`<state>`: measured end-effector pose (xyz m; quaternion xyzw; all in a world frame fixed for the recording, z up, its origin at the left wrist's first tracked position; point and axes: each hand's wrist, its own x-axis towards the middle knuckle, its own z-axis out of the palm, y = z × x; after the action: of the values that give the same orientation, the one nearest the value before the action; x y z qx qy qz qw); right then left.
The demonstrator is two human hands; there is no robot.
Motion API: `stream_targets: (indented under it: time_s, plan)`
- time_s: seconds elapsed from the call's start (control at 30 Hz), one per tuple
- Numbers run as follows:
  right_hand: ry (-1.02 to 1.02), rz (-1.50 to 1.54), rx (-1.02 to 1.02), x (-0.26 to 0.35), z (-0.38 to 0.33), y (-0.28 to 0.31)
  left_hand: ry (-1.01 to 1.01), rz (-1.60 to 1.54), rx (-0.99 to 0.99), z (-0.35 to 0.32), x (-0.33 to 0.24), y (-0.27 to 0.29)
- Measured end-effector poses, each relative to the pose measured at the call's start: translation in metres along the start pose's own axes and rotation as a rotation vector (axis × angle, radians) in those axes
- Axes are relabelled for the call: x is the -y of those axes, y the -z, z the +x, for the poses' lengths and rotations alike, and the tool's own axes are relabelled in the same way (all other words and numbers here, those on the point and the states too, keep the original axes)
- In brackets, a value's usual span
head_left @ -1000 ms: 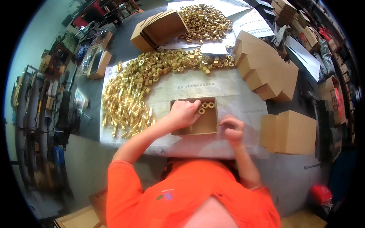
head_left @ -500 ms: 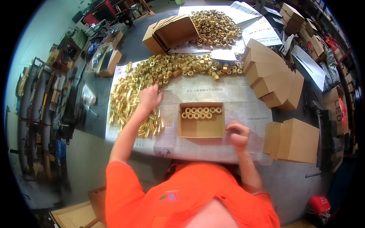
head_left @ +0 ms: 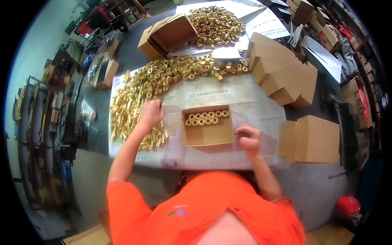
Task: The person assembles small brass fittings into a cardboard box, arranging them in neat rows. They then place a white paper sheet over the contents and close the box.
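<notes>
Hexagonal brass nuts [head_left: 210, 115] stand in two rows along the far side of an open shallow cardboard box [head_left: 207, 143]. My left hand [head_left: 152, 112], its fingers curled, is at the near edge of a heap of brass nuts [head_left: 163, 73], beside a pile of slender brass fittings [head_left: 126, 110]. The back of the hand hides whatever its fingers may hold. Close to the box's right wall is my right hand [head_left: 248, 138], fingers bent inward; I cannot make out anything in them.
Newspaper sheets [head_left: 204, 96] cover the dark table. A second heap of smaller nuts [head_left: 216, 26] lies at the back, beside nested open boxes [head_left: 167, 34]. More cardboard boxes [head_left: 281, 73] are stacked at right, with another pair of boxes [head_left: 314, 139] nearer me.
My left hand has drawn back slightly toward me from the nut heap. My right hand stays beside the box, its fingers still curled. The whole view has shifted a little.
</notes>
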<state>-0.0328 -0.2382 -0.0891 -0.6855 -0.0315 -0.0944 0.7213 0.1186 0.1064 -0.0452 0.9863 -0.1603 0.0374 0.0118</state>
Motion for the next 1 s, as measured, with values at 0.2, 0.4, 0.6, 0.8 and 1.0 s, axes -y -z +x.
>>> stream_targets:
  time_s: [0.2,0.4,0.6,0.8,1.0]
  plan:
    - [0.067,-0.060,0.006,0.002,0.003,0.000,-0.045,-0.279,0.014,0.003,-0.036,0.045]
    - [0.059,-0.052,0.001,-0.001,0.001,0.000,-0.468,-0.476,0.064,-0.019,-0.137,0.046]
    - [0.055,-0.059,0.002,0.004,0.002,0.000,-0.482,-0.289,0.023,-0.012,-0.180,0.004]
    - [0.040,-0.017,-0.001,0.003,0.001,0.000,-0.455,-0.235,0.034,-0.007,-0.182,-0.005]
    - [0.047,-0.037,0.019,0.002,0.003,-0.001,-0.460,-0.271,0.068,-0.007,-0.176,-0.001]
